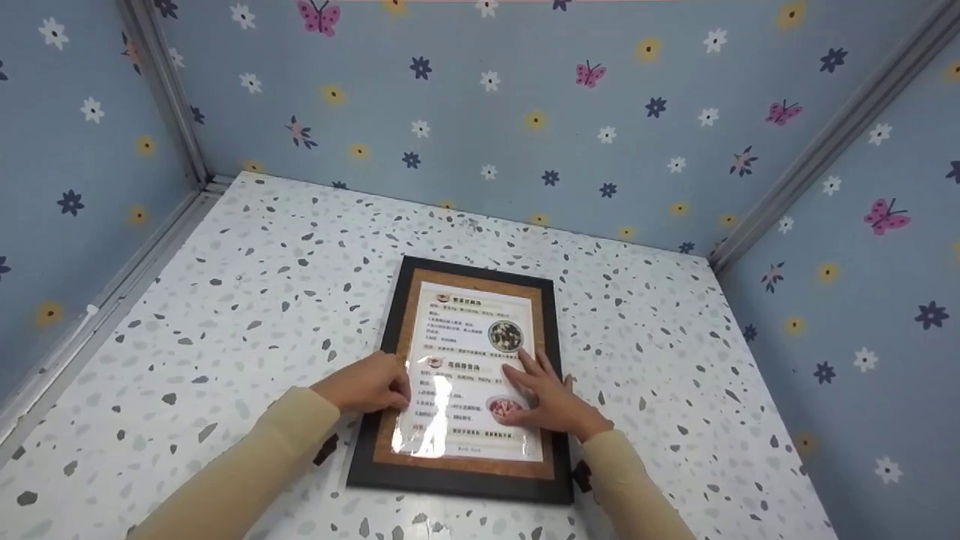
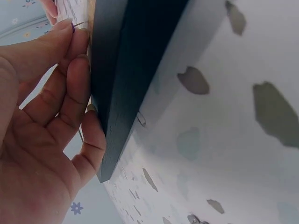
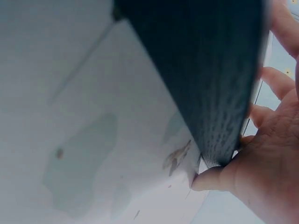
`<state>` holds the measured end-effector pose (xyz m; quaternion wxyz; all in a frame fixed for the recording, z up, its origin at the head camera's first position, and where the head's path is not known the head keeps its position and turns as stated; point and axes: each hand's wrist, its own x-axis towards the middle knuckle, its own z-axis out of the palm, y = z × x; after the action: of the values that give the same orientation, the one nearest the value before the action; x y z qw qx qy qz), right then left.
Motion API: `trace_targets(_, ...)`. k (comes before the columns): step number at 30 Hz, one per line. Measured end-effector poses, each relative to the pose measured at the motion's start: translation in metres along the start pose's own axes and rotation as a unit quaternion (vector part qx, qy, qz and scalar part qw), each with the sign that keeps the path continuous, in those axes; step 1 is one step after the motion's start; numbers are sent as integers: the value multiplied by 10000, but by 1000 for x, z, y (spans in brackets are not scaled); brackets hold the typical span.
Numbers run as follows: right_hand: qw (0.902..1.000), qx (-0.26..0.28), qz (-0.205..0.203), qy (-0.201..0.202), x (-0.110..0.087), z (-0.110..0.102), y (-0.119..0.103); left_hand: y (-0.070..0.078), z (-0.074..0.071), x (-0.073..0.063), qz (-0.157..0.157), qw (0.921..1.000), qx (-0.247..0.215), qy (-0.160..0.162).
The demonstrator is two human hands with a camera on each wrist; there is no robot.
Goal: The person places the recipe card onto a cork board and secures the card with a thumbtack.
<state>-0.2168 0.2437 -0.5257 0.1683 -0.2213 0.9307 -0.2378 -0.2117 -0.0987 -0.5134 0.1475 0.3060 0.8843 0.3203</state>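
Note:
A cork board with a black frame (image 1: 465, 481) lies on the speckled tabletop, bearing a laminated sheet (image 1: 469, 322) printed with text and food pictures. At the sheet's left edge, my left hand (image 1: 367, 384) pinches a pin (image 2: 73, 28) between thumb and forefinger. Its purple head shows at the fingertips in the left wrist view, and the thin needle points toward the board. The other left fingers rest along the frame's side. My right hand (image 1: 551, 397) lies spread over the sheet's right side, with one finger reaching over the frame's outer edge.
The white tabletop (image 1: 292, 300) has grey speckles. Blue panels with flowers and butterflies (image 1: 450, 97) enclose it at the back, left and right, and metal posts (image 1: 817, 142) stand at the corners. Light glares off the sheet's lower left part.

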Motion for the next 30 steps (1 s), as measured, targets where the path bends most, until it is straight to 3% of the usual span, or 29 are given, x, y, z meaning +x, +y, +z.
trace_targets(9,10000,18,44,67,-2,1,0,6,-3,7,-263,9995,18,-191)
trace_targets(14,9999,8,110,63,1,2,-1,6,-9,9,-428,9981,6,-454)
trace_targets(21,9999,-115,29,-33,5,8,-4,6,-13,7,-982,9913,9,-871)
trace_targets(30,9998,-169,19,87,0,2,0,11,-16,21,-994,9879,87,-1191)
